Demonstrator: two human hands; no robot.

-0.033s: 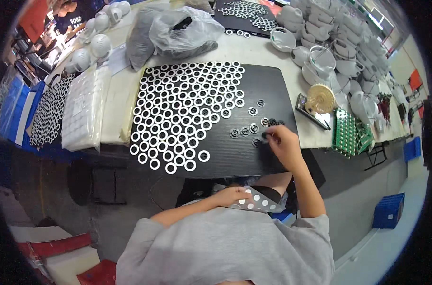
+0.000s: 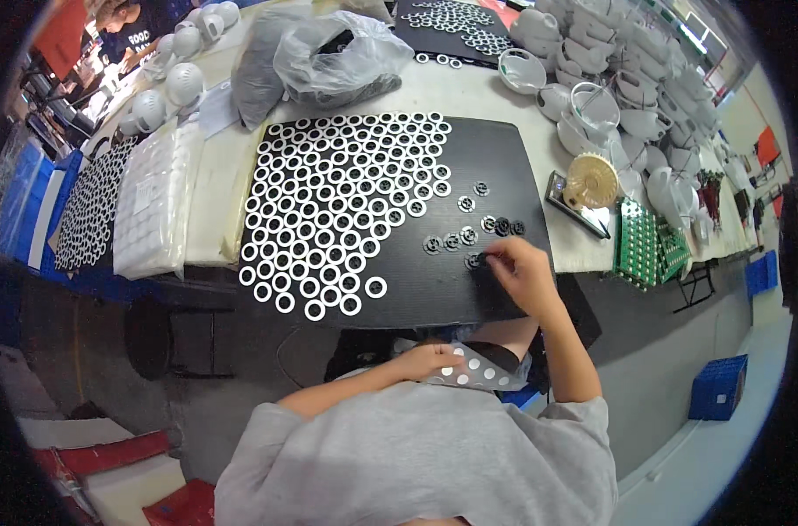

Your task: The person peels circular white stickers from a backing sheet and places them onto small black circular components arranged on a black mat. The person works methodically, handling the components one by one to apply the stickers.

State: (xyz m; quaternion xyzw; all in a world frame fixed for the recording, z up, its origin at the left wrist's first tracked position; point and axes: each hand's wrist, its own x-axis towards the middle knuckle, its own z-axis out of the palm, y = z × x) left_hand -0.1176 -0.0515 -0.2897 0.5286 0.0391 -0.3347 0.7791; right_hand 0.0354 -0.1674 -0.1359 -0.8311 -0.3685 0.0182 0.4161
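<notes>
My right hand [image 2: 522, 272] is over the right part of a black ribbed board [image 2: 416, 280], thumb and fingers pinched on a small black disc [image 2: 476, 261] low among the loose ones. Around it lie several clear-rimmed black discs [image 2: 452, 240] and a few all-black ones [image 2: 502, 226]. Many white rings with dark centres [image 2: 325, 219] cover the board's left and middle. At my lap, my left hand [image 2: 430, 358] grips the left end of a grey sheet of white round stickers [image 2: 474, 364]; its fingertips lie on top.
Right of the board are a cream ribbed round part [image 2: 590, 182] on a small device and green circuit boards [image 2: 637, 245]. White housings [image 2: 605, 114] are piled behind. Plastic bags [image 2: 338, 61] lie beyond the board; a wrapped white stack [image 2: 156, 202] is left. Another person [image 2: 131, 31] sits far left.
My right hand has shifted slightly left and down, its fingertips now at the lowest loose black disc. My left hand and the sticker sheet stay where they were.
</notes>
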